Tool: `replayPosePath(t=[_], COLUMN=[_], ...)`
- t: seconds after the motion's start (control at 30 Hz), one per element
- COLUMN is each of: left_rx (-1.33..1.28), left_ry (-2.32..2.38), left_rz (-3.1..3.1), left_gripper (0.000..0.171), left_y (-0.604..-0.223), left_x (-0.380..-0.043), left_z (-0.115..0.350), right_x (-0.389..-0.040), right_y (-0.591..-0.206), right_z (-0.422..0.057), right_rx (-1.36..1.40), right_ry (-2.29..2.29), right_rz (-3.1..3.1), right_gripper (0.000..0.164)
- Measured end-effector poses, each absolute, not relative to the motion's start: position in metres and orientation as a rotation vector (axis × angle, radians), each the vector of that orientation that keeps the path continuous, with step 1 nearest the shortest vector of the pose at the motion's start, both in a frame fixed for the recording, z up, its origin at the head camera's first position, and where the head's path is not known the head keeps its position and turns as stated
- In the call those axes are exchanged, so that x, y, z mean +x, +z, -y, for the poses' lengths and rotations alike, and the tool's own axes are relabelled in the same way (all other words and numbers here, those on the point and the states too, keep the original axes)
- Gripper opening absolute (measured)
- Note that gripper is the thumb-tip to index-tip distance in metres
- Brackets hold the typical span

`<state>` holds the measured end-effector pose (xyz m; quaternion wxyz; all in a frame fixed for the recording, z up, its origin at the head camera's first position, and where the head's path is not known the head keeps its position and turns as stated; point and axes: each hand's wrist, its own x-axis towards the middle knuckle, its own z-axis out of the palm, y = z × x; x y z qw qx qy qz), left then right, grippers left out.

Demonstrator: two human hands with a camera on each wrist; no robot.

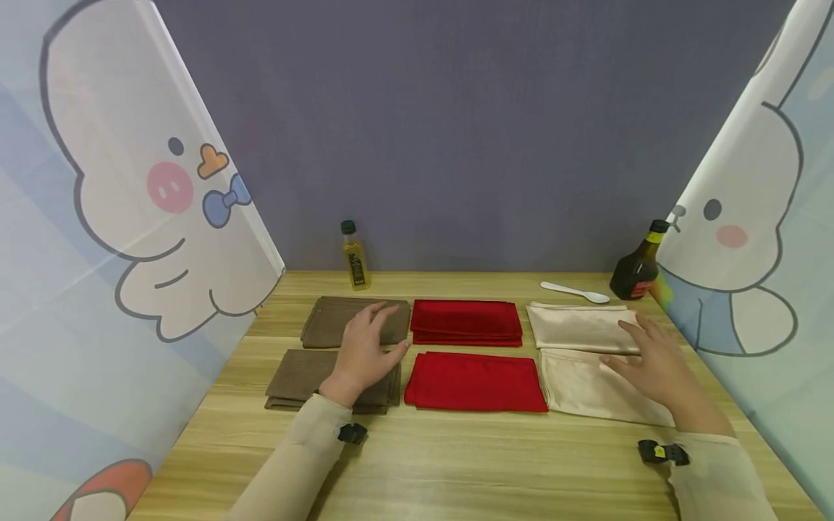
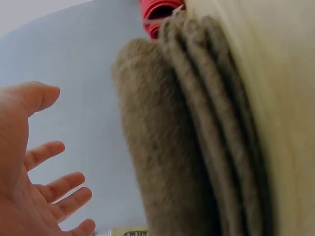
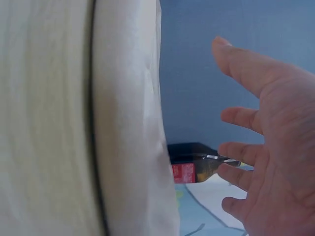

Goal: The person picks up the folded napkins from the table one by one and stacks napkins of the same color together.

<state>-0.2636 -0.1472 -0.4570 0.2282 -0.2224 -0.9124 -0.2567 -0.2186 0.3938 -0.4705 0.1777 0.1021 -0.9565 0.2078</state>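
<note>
My left hand [image 1: 366,353] hovers over two folded brown cloths, the front one [image 1: 296,373] and the back one [image 1: 326,322]. Its fingers are spread and hold nothing; in the left wrist view the hand [image 2: 29,167] stands apart from the thick folded edge of brown cloth [image 2: 162,137]. Over two folded cream cloths, the front one [image 1: 586,387] and the back one [image 1: 567,325], is my right hand [image 1: 664,365], fingers relaxed, nothing in it. The right wrist view has the hand [image 3: 275,142] beside the cream cloth's fold [image 3: 130,128].
Between the hands lie two folded red cloths, one in front [image 1: 476,383], one behind [image 1: 465,322]. Along the back stand a small bottle of yellow liquid [image 1: 356,264] and a dark bottle [image 1: 635,275], with a white spoon [image 1: 576,291] beside it. Grey and cartoon-printed sheets [image 1: 495,137] enclose the table.
</note>
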Motion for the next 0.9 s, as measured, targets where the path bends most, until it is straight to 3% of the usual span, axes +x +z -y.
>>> replayPosePath(t=[0.9], left_rx=[-0.735], left_ry=[-0.673], left_rz=[2.605], left_gripper=[0.070], left_y=[-0.457], left_x=[-0.267], left_z=[0.087], right_x=[-0.213], right_y=[-0.476], right_z=[-0.420], right_rx=[0.243], right_ry=[0.722], right_rz=[2.695], right_gripper=[0.074])
